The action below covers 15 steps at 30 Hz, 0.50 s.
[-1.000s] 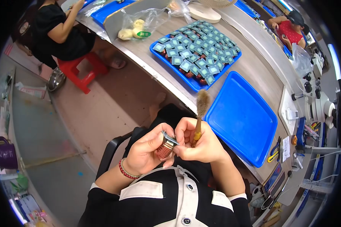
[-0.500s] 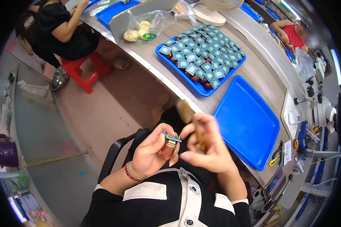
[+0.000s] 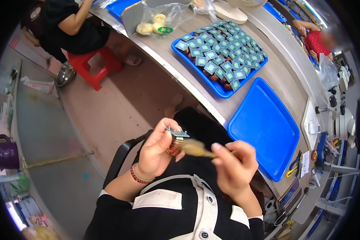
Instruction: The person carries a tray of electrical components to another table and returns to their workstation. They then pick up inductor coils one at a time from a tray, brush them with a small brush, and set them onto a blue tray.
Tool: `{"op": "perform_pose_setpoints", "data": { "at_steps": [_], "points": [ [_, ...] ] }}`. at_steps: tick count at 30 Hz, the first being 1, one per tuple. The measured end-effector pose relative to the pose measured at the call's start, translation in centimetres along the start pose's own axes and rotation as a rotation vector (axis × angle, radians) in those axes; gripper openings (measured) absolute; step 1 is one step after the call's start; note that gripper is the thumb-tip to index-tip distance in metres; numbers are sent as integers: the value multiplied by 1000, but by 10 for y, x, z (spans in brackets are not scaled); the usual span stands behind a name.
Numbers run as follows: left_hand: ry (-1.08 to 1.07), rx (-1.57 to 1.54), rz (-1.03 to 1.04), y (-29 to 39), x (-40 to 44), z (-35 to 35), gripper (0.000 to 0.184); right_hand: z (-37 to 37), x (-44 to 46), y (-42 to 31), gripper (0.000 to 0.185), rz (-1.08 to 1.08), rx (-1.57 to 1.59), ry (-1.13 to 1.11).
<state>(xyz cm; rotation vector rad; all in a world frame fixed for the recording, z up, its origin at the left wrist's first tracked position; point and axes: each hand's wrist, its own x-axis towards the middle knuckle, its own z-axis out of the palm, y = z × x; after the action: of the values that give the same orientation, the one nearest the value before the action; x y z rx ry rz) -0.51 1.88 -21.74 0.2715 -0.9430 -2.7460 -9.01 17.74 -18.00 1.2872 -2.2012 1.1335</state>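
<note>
Brushing the copper coil (image 3: 175, 147) goes best with a firm hold by its small board (image 3: 178, 133), the windings turned outward, and light strokes from the bristle end of the brush (image 3: 194, 148); hard pressure could bend a pin or shift the wire.

The left hand (image 3: 154, 158) is closed narrowly on the coil and board, thumb on the near side and fingers behind. The right hand (image 3: 236, 166) pinches the brush handle between thumb and fingers, the rest loosely curled. The bristles are blurred at the coil's side, so I cannot tell whether they touch it. The coil is above the lap, off the table (image 3: 278, 52).

Beyond the right hand lies a blue tray (image 3: 264, 132); farther off, just beside it, a second blue tray (image 3: 224, 95) holds many similar pieces, mostly board side up. Behind that is a plastic bag (image 3: 160, 25) with pale round food.
</note>
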Motion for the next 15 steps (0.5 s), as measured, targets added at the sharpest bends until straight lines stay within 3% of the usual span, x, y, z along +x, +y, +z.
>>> {"op": "perform_pose_setpoints", "data": {
  "at_steps": [1,3,5,7,9,11,13,15],
  "points": [
    [-114,-43,-1,-2,1,-3,21,1,7,-6,25,-100,-86,-28],
    [-95,-64,29,-1,-2,1,21,10,-1,18,23,4,-41,-108],
    [-168,-152,69,2,1,-13,23,2,-7,38,21,51,-447,-218],
    [-177,-99,112,3,0,-12,24,1,-18,36,23,299,-101,-149],
    [-40,37,60,0,0,0,22,3,-6,12,27,139,44,-41],
    [-155,-60,7,-5,1,-1,22,10,3,7,30,-164,11,-12],
    [-77,-69,-18,-1,-2,7,22,10,-4,24,29,40,115,-74],
    [-127,-135,-13,0,1,-6,21,1,-9,36,29,148,-244,-170]
  ]
}}
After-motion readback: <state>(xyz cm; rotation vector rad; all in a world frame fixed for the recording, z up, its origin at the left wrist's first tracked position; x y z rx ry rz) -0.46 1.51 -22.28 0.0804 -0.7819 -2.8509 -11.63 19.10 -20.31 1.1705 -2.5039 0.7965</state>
